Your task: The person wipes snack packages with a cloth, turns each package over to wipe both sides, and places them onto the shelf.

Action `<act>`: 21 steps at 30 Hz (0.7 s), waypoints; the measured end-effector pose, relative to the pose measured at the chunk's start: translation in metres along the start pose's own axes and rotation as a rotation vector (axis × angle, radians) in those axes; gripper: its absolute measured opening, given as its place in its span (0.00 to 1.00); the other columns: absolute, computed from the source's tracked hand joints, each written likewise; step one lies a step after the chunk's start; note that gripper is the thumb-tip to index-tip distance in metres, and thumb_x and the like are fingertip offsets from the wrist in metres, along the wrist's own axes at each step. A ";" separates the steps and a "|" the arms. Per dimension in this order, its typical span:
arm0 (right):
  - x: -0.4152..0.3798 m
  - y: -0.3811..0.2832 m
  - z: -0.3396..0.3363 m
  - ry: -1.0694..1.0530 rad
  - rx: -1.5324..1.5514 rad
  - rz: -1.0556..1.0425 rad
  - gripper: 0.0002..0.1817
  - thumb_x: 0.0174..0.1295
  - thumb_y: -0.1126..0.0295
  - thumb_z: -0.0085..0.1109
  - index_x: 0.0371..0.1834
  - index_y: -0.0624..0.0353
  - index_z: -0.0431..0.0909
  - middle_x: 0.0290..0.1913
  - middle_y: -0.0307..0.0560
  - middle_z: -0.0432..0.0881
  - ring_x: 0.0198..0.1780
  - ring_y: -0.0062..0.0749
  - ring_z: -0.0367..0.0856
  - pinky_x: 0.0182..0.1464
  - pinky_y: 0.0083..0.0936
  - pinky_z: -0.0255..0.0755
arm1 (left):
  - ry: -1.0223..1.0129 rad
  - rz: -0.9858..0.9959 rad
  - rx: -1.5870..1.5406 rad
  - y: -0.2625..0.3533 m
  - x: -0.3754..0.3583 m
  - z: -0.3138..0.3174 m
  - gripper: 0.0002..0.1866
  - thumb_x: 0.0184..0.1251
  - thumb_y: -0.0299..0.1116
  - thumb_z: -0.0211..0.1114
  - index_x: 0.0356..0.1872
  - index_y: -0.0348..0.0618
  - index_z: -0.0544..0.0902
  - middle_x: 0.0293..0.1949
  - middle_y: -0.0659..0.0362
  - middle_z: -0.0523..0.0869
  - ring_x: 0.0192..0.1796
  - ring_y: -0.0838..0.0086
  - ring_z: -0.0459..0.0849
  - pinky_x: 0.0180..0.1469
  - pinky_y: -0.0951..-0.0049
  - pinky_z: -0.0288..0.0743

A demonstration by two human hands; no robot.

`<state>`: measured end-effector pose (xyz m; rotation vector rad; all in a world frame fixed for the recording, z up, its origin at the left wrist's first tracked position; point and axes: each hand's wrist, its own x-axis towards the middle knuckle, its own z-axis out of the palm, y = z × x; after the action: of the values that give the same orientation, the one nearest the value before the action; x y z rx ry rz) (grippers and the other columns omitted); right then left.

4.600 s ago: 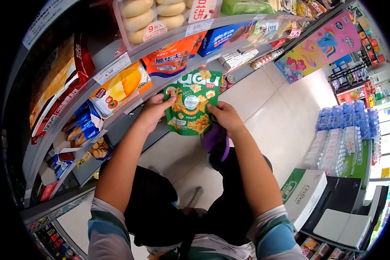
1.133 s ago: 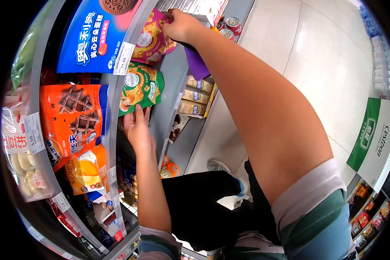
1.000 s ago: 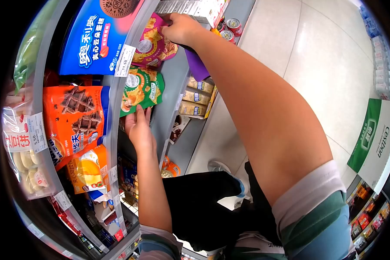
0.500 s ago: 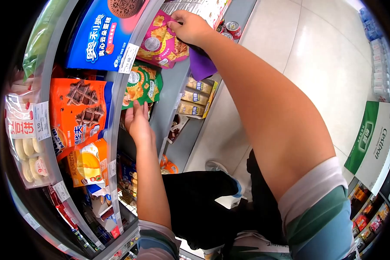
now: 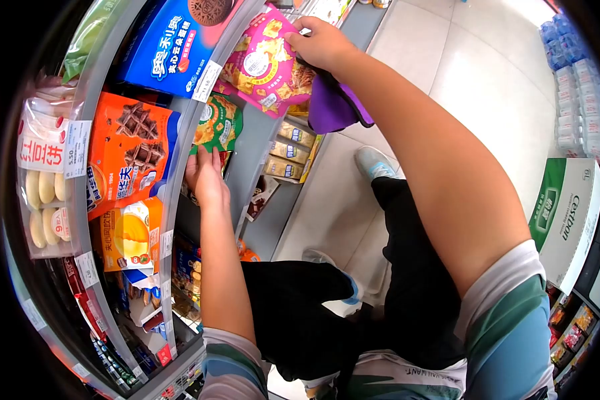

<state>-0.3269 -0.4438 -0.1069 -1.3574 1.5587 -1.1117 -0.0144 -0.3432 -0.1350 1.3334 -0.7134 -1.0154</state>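
Right hand point(image 5: 323, 47): grip closed on edge of pink pouch point(image 5: 260, 67), just beside green pouch point(image 5: 221, 123), likely to leave printed front uncovered. Left hand point(image 5: 207, 179): fingers against green pouch's edge, probably steadying it; cannot tell whether grip closed.

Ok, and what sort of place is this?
Likely a convenience store or small supermarket: packaged snacks such as the orange waffle bag sit on tiered shelving, a price label is on a shelf edge, and bottled-water packs are stacked.

Pink bag point(image 5: 263, 63) — glossy plastic; purple cloth point(image 5: 330, 107) — matt; floor point(image 5: 483, 87) smooth.
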 end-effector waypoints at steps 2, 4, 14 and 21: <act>-0.005 0.000 -0.009 0.020 0.111 0.116 0.13 0.69 0.58 0.64 0.50 0.51 0.81 0.40 0.42 0.85 0.39 0.26 0.83 0.42 0.27 0.79 | -0.002 -0.002 -0.022 0.000 -0.001 0.000 0.17 0.79 0.29 0.58 0.62 0.31 0.73 0.64 0.51 0.77 0.67 0.68 0.75 0.74 0.60 0.70; -0.013 0.002 -0.020 0.001 0.156 0.151 0.12 0.70 0.59 0.63 0.49 0.52 0.81 0.39 0.41 0.85 0.38 0.25 0.82 0.40 0.26 0.78 | -0.035 0.013 -0.032 0.001 -0.005 0.002 0.17 0.78 0.28 0.59 0.62 0.31 0.73 0.64 0.51 0.76 0.67 0.67 0.75 0.75 0.59 0.68; -0.097 -0.019 -0.102 -0.197 0.085 0.256 0.11 0.72 0.61 0.60 0.49 0.54 0.80 0.34 0.35 0.80 0.33 0.17 0.75 0.29 0.22 0.69 | -0.053 -0.211 -0.011 0.027 -0.118 -0.021 0.29 0.75 0.30 0.62 0.70 0.31 0.61 0.62 0.46 0.77 0.69 0.59 0.75 0.72 0.59 0.71; -0.175 -0.067 -0.118 -0.362 0.153 0.327 0.11 0.72 0.60 0.61 0.50 0.52 0.79 0.34 0.35 0.83 0.28 0.17 0.77 0.22 0.18 0.67 | -0.617 -0.312 0.050 0.059 -0.201 0.018 0.31 0.75 0.39 0.67 0.71 0.38 0.65 0.65 0.51 0.77 0.68 0.66 0.75 0.70 0.61 0.69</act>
<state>-0.3935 -0.2588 -0.0041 -1.0823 1.3392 -0.7222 -0.1037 -0.1739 -0.0481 1.1957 -1.0080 -1.7064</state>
